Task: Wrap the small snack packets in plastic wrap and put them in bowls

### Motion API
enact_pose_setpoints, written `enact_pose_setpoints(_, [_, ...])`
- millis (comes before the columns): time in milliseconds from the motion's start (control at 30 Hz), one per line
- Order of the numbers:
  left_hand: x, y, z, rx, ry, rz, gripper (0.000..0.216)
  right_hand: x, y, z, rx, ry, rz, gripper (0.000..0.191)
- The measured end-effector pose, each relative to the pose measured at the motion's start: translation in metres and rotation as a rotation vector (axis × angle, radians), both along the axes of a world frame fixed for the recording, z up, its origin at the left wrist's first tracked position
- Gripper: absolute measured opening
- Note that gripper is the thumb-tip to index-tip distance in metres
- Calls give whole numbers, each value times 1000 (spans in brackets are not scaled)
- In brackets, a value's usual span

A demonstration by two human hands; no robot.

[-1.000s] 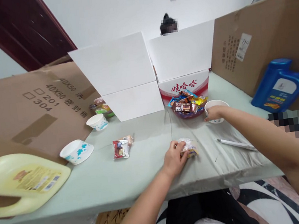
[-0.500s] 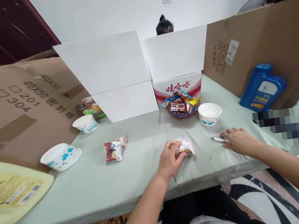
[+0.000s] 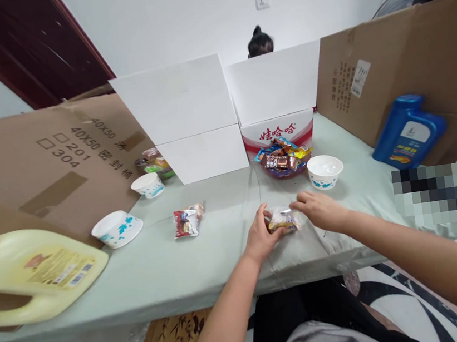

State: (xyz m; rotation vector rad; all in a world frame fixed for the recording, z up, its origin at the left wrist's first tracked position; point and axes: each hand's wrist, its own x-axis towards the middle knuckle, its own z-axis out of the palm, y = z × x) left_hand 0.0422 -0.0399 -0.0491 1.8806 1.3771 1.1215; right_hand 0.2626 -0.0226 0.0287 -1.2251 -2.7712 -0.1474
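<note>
My left hand (image 3: 260,235) is closed on the left end of a small clear snack packet (image 3: 284,220) and pins it to the pale green table (image 3: 206,258). From the right, my right hand (image 3: 320,209) comes up to the same packet with its fingers closed on a white pen. Only the pen's tip (image 3: 286,210) shows, right at the packet's top edge. Just behind stand a white paper bowl (image 3: 325,171) and a dish heaped with wrapped sweets (image 3: 284,162).
A second snack packet (image 3: 187,222) lies to the left, with two white-and-blue bowls (image 3: 117,229) (image 3: 148,185) beyond it. A yellow jug (image 3: 31,274) lies far left and a blue bottle (image 3: 409,133) stands right. Cardboard walls and white boxes (image 3: 188,120) enclose the table; a person's head (image 3: 259,44) shows behind.
My right hand left the paper bowl, went to the pen on the table, and has now come left to the packet with it. My left hand stayed on the packet.
</note>
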Motion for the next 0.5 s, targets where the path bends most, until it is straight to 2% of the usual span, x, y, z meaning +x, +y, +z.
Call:
enact_pose_setpoints(167, [-3,4,-7,71,-26,54,59,78,4,-29,-63,-38,-224,40])
enact_pose_setpoints(267, [-5,7,-6,124,-26,34,36,94,-1,-39,-46,92,-283,25])
enact_pose_setpoints(333, [-6,7,-2,164,-21,-38,28,79,-5,-39,-36,288,-207,30])
enact_pose_setpoints(400, [-7,5,3,213,-14,-145,29,49,-8,-35,-62,466,-77,53])
enact_pose_setpoints(467, [-8,2,7,258,-2,-229,38,13,-9,-32,-96,550,45,77])
enact_pose_setpoints(500, [-8,0,8,266,5,-245,42,-2,-8,-31,-115,562,84,80])
